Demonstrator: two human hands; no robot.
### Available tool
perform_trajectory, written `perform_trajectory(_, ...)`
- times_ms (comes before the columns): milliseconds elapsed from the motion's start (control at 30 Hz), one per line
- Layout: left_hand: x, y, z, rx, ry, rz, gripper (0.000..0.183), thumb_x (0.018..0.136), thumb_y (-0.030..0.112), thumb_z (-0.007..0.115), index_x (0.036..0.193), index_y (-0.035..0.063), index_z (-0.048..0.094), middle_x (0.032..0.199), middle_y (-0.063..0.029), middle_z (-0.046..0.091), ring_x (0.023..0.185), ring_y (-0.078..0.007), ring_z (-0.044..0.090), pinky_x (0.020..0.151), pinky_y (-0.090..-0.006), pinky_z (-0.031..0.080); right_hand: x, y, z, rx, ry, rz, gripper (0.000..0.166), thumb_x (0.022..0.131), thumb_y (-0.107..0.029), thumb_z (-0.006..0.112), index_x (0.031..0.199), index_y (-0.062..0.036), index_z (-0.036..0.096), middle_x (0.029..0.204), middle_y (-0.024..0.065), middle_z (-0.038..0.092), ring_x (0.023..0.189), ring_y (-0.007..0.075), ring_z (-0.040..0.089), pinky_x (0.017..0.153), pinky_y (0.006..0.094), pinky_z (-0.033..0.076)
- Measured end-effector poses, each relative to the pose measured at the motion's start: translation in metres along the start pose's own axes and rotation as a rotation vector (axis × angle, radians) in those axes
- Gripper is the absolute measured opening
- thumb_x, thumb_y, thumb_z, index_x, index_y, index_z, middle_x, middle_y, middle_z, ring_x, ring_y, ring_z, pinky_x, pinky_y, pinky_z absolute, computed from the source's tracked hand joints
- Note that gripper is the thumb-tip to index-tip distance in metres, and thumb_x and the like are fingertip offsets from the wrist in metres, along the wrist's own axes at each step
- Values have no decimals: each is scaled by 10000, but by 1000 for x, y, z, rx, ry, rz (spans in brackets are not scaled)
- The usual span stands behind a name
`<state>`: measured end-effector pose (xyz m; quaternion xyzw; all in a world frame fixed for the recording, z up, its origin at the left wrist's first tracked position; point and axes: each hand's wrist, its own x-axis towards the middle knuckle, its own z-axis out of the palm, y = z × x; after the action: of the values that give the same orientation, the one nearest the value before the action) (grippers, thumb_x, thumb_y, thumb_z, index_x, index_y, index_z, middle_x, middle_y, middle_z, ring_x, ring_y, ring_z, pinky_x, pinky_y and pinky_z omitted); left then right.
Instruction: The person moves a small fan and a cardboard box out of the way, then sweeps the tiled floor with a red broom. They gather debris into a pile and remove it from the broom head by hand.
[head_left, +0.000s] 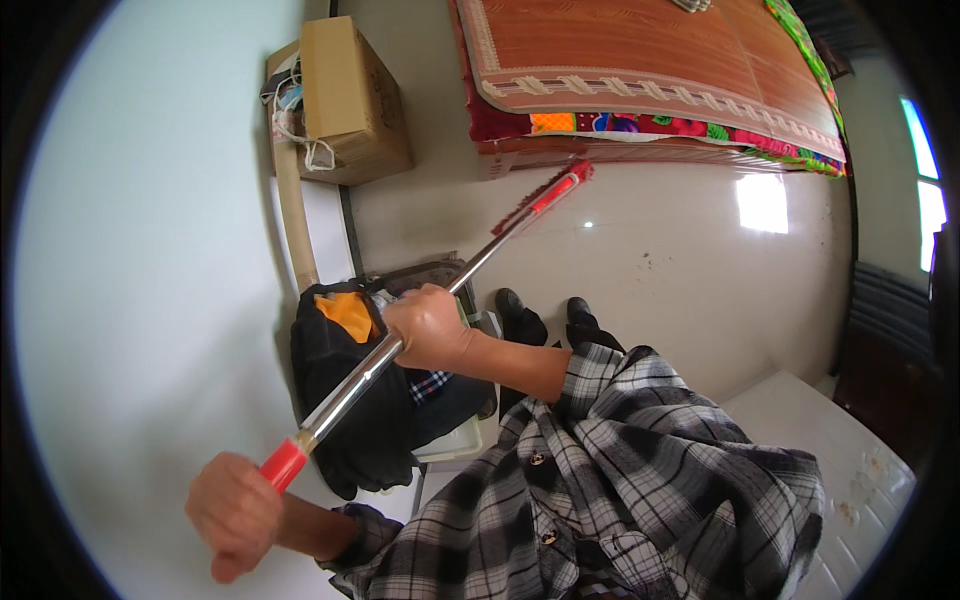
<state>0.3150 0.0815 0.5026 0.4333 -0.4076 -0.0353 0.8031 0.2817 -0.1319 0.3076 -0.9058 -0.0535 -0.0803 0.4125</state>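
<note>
A long-handled floor mop or brush (352, 382) slants across the view from lower left to upper right, with a bright metal pole. Wrapped around the pole's middle is my right hand (429, 326). My left hand (234, 510) grips the red plastic handle end (284, 463), close to the pale wall. At the far end, a red head (553, 193) with a fuzzy dark-red fringe reaches the front side of the bed; whether it touches the floor is hard to tell.
The bed (622, 45) has a wood-patterned mat and floral cloth. A cardboard box (352, 97) and a long cardboard tube (294, 217) stand by the wall (150, 247). Dark clothes (352, 420) lie piled at my left. Specks (654, 259) dot the tiled floor (675, 300); a white surface (817, 435) lies at right.
</note>
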Motion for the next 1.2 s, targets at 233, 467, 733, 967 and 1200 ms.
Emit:
perform_trajectory(233, 15, -62, 59, 195, -86, 72, 416, 884, 219, 591, 495, 153, 457, 431, 41, 482, 341, -127, 449, 414, -227, 353, -10, 49, -12, 41, -68, 6, 224, 573, -182, 702, 596, -107, 493, 597, 84, 518, 675, 324, 571, 599, 426, 440)
perform_trajectory(467, -9, -143, 106, -198, 89, -333, 426, 908, 193, 569, 542, 63, 395, 510, -34, 448, 449, -160, 442, 462, -295, 356, -132, 131, -81, -268, -162, 348, 187, 614, -238, 723, 611, -122, 576, 629, 100, 604, 639, 368, 603, 582, 463, 482)
perform_trajectory(733, -42, -223, 45, -37, 248, -835, 390, 934, 297, 599, 1174, -10, 612, 1165, -71, 613, 1091, -169, 557, 976, -311, 412, -208, 200, -175, -404, 1, 692, 148, 610, -146, 677, 613, -63, 554, 585, 172, 537, 588, 400, 558, 515, 447, 425)
perform_trajectory(967, -27, -335, -92, 219, 508, -1085, 469, 925, 219, 613, 1330, 1, 522, 1305, -103, 565, 1201, -202, 524, 995, -326, 413, -180, 256, -179, -257, -139, 776, 187, 616, -164, 679, 600, -47, 534, 592, 190, 519, 550, 395, 521, 486, 424, 395)
perform_trajectory(1200, 19, -480, -209, 102, 1267, -1030, 610, 840, 19, 658, 1404, 74, 434, 1279, -81, 550, 1114, -199, 561, 960, -399, 444, -128, 308, -181, -174, -371, 648, 242, 587, -193, 699, 573, -84, 483, 562, 141, 499, 546, 363, 531, 482, 426, 381)
